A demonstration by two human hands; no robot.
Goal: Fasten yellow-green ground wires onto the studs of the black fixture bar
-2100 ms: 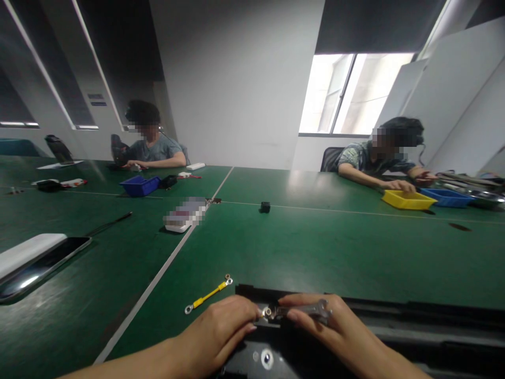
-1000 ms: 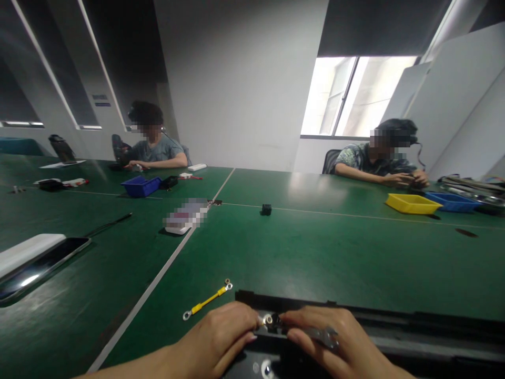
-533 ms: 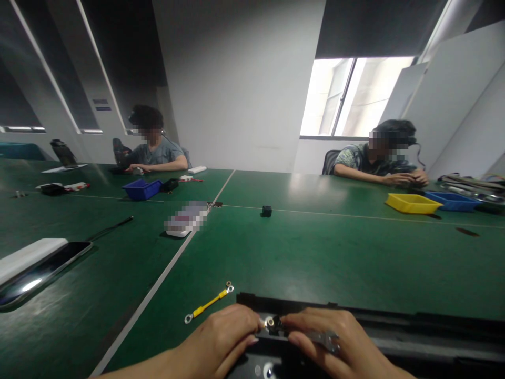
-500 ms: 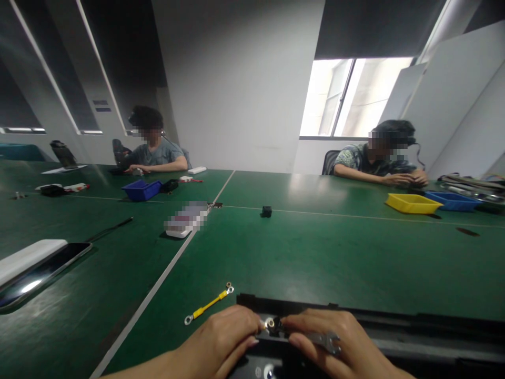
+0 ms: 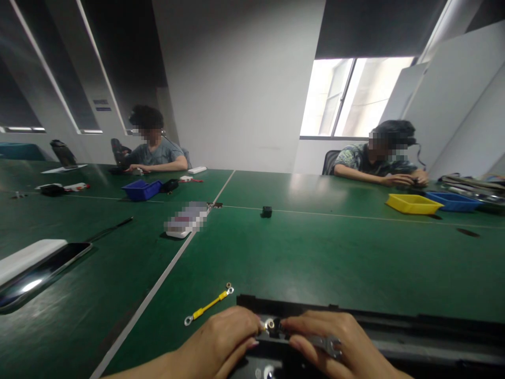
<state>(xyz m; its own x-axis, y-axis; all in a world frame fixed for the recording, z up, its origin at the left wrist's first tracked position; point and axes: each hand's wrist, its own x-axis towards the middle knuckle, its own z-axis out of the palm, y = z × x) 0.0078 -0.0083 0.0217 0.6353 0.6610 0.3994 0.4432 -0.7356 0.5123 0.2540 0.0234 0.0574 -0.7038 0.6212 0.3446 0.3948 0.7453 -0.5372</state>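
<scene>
Evidently a green worktop point(image 5: 335, 258) spreads out around and beyond both hands. Well past them, two people sit along its far side, one ahead to the left, the other ahead to the right. Directly beneath the hands lies a long black case point(image 5: 402, 342), running off rightward. Over its near left end, the left hand point(image 5: 224, 337) has its fingers bent together; whether they pinch anything is hidden. The right hand point(image 5: 335, 334) grips a wrench point(image 5: 327, 345) between thumb and fingers, one forked end sticking out toward the palm, the other covered. Just left of and beyond the left hand rests a yellow cable point(image 5: 210, 305), with a loose nut point(image 5: 228, 285) beside its farther ring. Smallest, between the two hands, a brass-coloured nut point(image 5: 270, 325) shows on the case.
</scene>
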